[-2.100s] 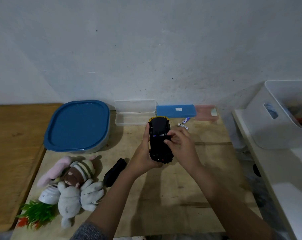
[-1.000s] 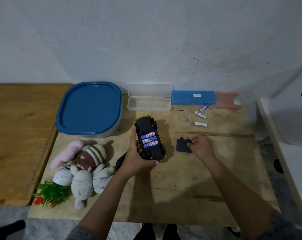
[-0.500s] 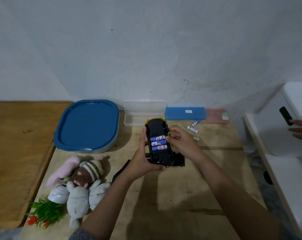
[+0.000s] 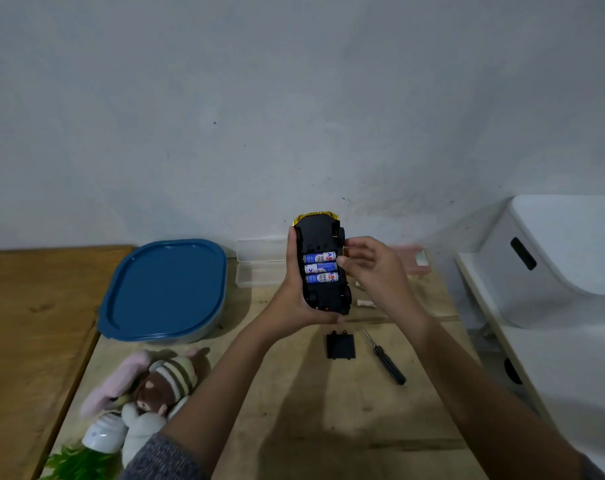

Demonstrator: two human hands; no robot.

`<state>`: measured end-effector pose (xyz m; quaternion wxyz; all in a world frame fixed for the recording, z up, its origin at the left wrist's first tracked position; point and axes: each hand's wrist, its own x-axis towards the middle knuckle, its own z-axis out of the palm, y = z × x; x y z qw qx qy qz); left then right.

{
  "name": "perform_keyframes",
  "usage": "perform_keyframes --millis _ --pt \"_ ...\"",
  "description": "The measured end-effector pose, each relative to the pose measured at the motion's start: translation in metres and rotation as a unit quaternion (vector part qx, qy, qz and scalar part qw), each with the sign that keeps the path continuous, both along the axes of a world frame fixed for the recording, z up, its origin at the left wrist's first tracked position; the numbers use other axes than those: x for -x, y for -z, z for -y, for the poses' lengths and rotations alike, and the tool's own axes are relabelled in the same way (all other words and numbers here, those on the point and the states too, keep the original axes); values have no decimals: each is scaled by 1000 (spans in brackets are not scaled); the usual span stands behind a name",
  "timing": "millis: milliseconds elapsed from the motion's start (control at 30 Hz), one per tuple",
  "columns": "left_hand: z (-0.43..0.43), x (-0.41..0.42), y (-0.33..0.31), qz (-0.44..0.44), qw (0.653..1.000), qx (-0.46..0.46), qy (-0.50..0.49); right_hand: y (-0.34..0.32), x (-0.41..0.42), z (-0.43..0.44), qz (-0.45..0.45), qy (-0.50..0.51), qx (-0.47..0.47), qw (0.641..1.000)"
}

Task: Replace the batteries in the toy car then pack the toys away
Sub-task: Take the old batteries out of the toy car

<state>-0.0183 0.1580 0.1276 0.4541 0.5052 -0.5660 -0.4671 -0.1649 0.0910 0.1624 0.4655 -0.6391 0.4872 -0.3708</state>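
My left hand [image 4: 296, 299] holds the yellow toy car [image 4: 320, 237] upside down above the table, black underside facing me. Its battery bay is uncovered and shows three blue-and-white batteries [image 4: 320, 268] side by side. My right hand [image 4: 372, 271] is at the car's right edge, thumb tip touching the batteries' ends. The black battery cover [image 4: 340, 346] lies on the wooden table [image 4: 329, 410] below the car. A small black-handled screwdriver [image 4: 384, 358] lies to its right. A loose battery [image 4: 365, 303] rests on the table behind my right wrist.
A container with a blue lid [image 4: 164, 289] sits at the left. Clear plastic boxes [image 4: 259, 268] stand behind the car. Plush toys [image 4: 148, 386], a white bulb [image 4: 102, 436] and a green plastic plant [image 4: 72, 464] lie at the front left. A white bin [image 4: 564, 258] stands at the right.
The battery cover came off and was laid on the table. My left hand lifted the car higher, and my right hand came back to the exposed batteries. The screwdriver has come into view.
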Motion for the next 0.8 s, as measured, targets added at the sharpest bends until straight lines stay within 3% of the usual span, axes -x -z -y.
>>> perform_keyframes --millis 233,367,567,800 --pt "8 5 -19 -10 998 45 -35 -21 -4 -13 17 39 127 991" --pt "8 8 -27 -18 997 59 -51 -24 -7 -17 -20 45 205 978" --pt "6 9 -30 -15 996 73 -57 -26 -15 -21 -26 26 168 985" --pt "3 3 -31 14 994 86 -60 -34 -22 -25 80 57 18 995"
